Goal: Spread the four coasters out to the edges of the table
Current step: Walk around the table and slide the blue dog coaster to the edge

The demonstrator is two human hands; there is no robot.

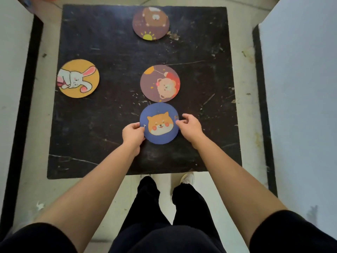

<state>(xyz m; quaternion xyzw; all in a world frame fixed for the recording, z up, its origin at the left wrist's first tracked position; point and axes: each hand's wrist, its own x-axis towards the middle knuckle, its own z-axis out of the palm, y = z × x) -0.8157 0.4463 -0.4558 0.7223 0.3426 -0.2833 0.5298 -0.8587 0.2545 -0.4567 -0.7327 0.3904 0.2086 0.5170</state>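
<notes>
A blue coaster with an orange dog face lies near the middle of the black table, toward the front. My left hand pinches its left rim and my right hand grips its right rim. Just behind it, almost touching, lies a purple-brown coaster with a bear and balloon. A yellow rabbit coaster sits at the left edge, slightly overhanging. A brown bear coaster with a sun lies near the far edge.
White panels with black borders flank the table on both sides, leaving narrow strips of pale floor. My legs and a white shoe stand just before the table's front edge.
</notes>
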